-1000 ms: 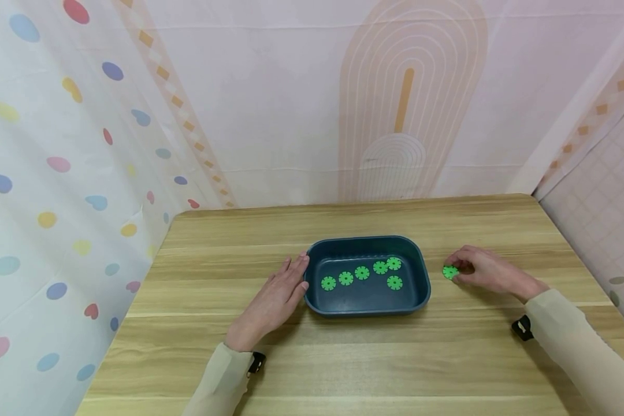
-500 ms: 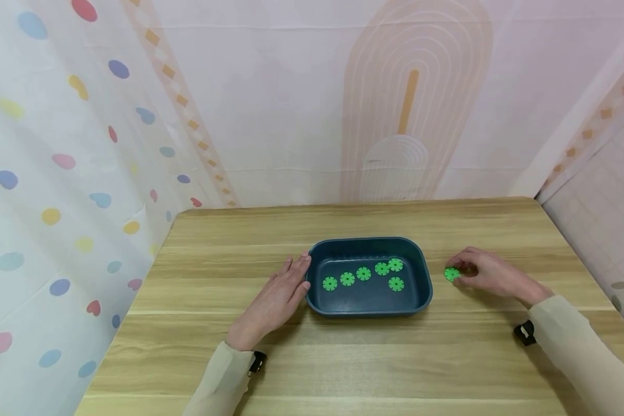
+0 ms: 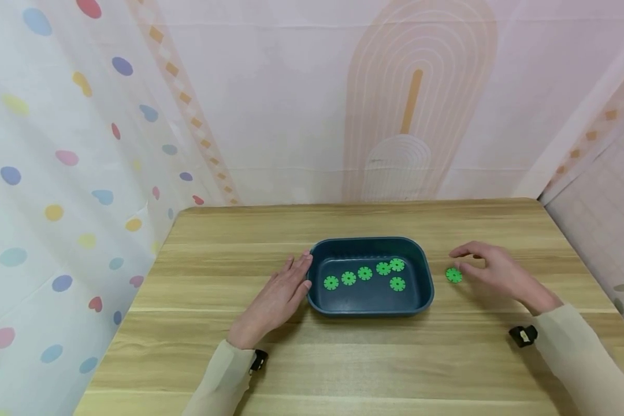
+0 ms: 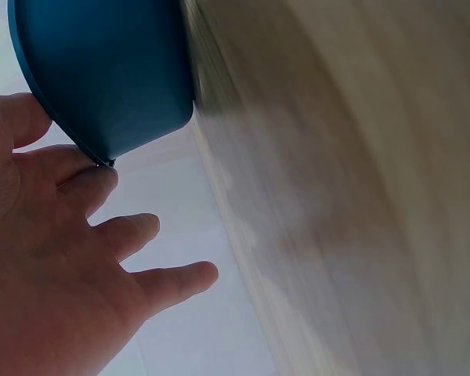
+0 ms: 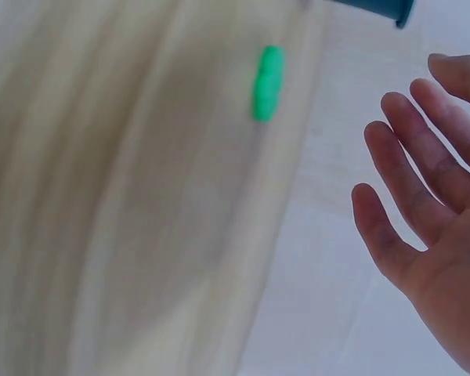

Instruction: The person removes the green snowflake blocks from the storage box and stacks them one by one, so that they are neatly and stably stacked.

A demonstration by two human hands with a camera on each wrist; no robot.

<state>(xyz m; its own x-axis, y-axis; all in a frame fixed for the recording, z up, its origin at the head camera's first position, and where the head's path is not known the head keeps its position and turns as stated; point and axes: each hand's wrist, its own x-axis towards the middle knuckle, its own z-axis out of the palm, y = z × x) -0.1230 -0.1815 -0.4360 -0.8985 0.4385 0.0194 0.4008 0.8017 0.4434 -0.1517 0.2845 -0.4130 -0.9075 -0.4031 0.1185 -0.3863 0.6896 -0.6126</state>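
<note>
A dark blue rectangular tray (image 3: 364, 303) stands on the wooden table, with several green notched discs, one of them a disc (image 3: 331, 282) near its left end, lying flat inside. My left hand (image 3: 275, 297) touches the tray's left rim with nearly straight fingers; the left wrist view shows the fingertips against the tray's side (image 4: 110, 70). To the right of the tray a single green notched disc (image 3: 453, 275) lies on the table. Above and beside it is my right hand (image 3: 496, 274), thumb and fingers spread apart, holding nothing. In the right wrist view that disc (image 5: 268, 83) is apart from the fingers.
The wooden table (image 3: 343, 370) reaches back to a patterned curtain (image 3: 270, 104). Another curtain with coloured dots (image 3: 73, 231) hangs along the left. Both wrists carry a black strap device, such as the one on the right wrist (image 3: 523, 335).
My right hand has let go of the green disc beside the tray and lifted slightly away from it, its fingers opening. My left hand stays at the tray's rim.
</note>
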